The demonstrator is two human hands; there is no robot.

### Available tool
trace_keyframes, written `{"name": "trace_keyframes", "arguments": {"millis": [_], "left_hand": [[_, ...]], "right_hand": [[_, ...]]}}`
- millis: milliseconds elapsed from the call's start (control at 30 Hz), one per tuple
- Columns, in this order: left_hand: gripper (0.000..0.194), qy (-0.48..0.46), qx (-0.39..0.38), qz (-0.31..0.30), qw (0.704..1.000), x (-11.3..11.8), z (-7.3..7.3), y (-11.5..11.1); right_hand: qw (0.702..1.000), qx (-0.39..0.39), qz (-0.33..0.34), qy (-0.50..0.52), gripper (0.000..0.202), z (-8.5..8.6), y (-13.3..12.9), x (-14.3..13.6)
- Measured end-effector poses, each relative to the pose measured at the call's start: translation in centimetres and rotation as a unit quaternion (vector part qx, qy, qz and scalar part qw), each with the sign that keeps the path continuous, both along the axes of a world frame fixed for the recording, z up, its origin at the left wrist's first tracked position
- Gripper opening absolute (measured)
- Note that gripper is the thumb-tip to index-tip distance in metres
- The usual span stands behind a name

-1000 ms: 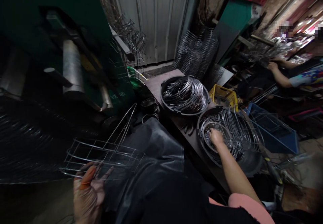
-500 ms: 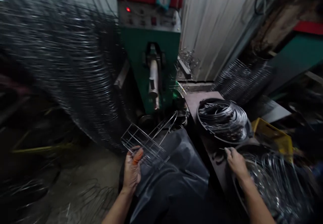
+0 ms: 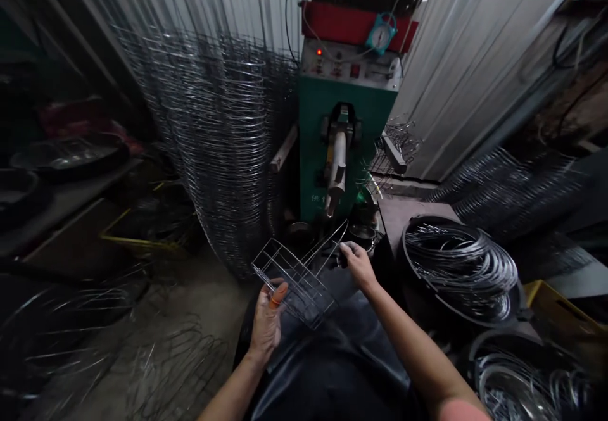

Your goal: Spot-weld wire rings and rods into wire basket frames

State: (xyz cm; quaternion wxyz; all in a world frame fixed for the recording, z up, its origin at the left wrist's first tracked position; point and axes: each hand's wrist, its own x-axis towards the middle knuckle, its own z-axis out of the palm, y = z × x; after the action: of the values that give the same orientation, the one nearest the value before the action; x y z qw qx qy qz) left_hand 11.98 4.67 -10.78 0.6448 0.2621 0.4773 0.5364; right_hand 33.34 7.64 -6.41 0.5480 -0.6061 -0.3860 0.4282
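A wire grid basket with a long wire handle is held over my dark apron. My left hand, with an orange cover on the thumb, is closed on its near left edge. Beside the handle, at the basket's far right, my right hand has its fingers pinched together; what they hold, if anything, is too small to make out. Just beyond the handle's tip stands a green machine with a metal arm pointing down toward it.
Tall stacks of wire rings rise left of the machine. On the right, a round black tub holds wire loops, with another tub nearer me. A yellow crate is at the right edge. Loose wire pieces lie on the floor.
My right hand has moved left from beside the tubs to the basket's handle. My left hand still holds the basket. The view has turned left, so the machine appears further right.
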Motion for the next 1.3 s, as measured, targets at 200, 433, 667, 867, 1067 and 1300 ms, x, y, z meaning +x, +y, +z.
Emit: {"name": "trace_keyframes", "arguments": {"millis": [200,433,667,867,1067,1300], "left_hand": [[0.038,-0.014,0.008,0.005,1.0,0.1,-1.6,1.0],[0.036,0.0,0.001,-0.009,1.0,1.1,-1.4,2.2],[0.038,0.01,-0.032,-0.026,0.999,1.9,0.1,3.3],[0.041,0.017,-0.048,-0.02,0.999,2.2,0.2,4.3],[0.046,0.015,-0.07,-0.019,0.997,2.8,1.4,5.5],[0.052,0.005,-0.083,-0.014,0.996,3.1,3.0,5.7]], "right_hand": [[0.999,0.021,-0.019,-0.024,0.04,-0.3,1.4,-0.4],[0.998,0.035,-0.052,0.02,0.036,-1.1,2.7,-0.5],[0.995,0.061,-0.049,0.062,0.033,-1.6,4.1,0.0],[0.99,0.071,-0.059,0.105,0.032,-2.0,5.7,0.2],[0.989,0.067,-0.065,0.119,0.031,-2.0,7.4,0.6],[0.987,0.052,-0.059,0.137,0.034,-1.9,8.2,1.2]]}}
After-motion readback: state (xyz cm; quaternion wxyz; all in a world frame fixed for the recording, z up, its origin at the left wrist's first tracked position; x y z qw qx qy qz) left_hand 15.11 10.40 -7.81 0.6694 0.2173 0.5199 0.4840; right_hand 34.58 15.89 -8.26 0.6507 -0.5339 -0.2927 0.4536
